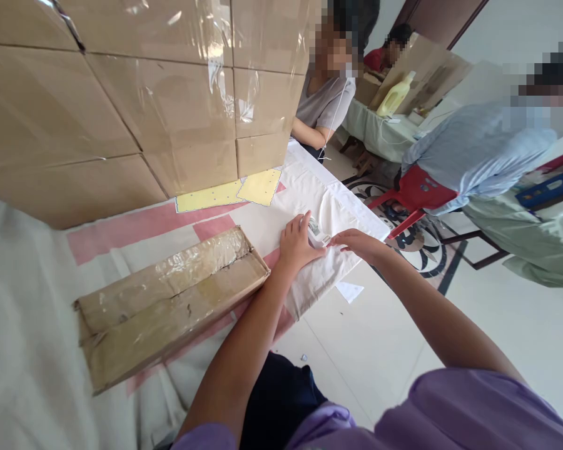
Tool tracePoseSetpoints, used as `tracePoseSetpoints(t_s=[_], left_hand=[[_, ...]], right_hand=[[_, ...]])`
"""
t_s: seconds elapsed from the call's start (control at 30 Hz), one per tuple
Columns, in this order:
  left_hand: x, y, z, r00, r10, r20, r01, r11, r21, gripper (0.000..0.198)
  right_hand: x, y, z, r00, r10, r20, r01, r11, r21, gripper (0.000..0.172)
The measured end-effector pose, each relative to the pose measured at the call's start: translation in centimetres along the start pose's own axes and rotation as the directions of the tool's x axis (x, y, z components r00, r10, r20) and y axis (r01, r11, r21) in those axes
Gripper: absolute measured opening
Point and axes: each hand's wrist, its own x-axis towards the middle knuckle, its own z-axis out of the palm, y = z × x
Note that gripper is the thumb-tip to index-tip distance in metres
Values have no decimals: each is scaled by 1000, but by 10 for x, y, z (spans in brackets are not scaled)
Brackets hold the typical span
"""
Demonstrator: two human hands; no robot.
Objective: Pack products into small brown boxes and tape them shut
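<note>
The left hand (296, 245) is cupping a small white object (315, 233), that grip grasping one side, seemingly to steady it. The right hand (356, 243) is holding fingertips at its near end; whether they're pinching, I cannot tell. The object is being held near the cloth-covered surface's (328, 195) edge, past the taped carton (173, 300), probably for easy reach.

a small white box (317, 235) with a greyish patch is held, partly hidden, in the left hand (295, 242).
</note>
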Motion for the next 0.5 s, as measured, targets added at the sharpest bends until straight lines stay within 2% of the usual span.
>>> tracePoseSetpoints(t_s=[0.1, 0.23, 0.5], left_hand=[[1, 0, 0, 1000, 0, -4, 0, 1000, -3, 108], [2, 0, 1, 1000, 10, -14, -10, 1000, 0, 108], [2, -2, 10, 997, 30, -71, -29, 1000, 8, 111]], right_hand=[[1, 12, 6, 1000, 17, 21, -19, 994, 105, 26], [6, 23, 13, 999, -29, 24, 25, 988, 154, 30], [8, 37, 18, 968, -251, -22, 252, 960, 119, 50]])
